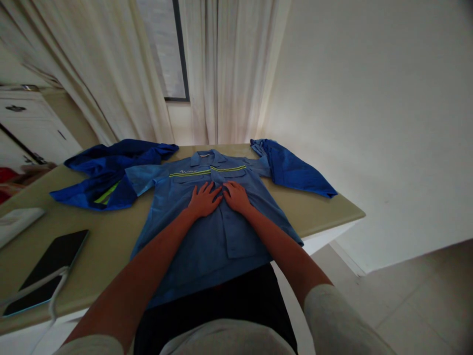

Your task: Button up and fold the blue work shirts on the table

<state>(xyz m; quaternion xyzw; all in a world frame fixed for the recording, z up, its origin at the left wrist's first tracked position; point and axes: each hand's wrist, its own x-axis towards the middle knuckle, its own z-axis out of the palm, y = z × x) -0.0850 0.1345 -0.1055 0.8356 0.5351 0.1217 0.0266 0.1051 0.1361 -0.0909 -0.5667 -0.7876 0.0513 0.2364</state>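
Note:
A blue-grey work shirt [195,246] lies front side up on the table, its collar at the far end and yellow stripes across the chest. Its lower hem hangs over the near edge. My left hand [204,199] rests flat on the shirt's front below the chest pocket, fingers spread. Close beside it, my right hand [236,196] lies on the button placket, its fingers slightly bent against the cloth. Neither hand shows a fold of cloth lifted in its fingers.
Crumpled bright blue garments lie on the table [111,224] at the left [114,162] and right [295,170], touching the sleeves. At near left are a black tablet [59,251], a white cable [59,276] and a white object [18,222]. Curtains and a wall stand behind.

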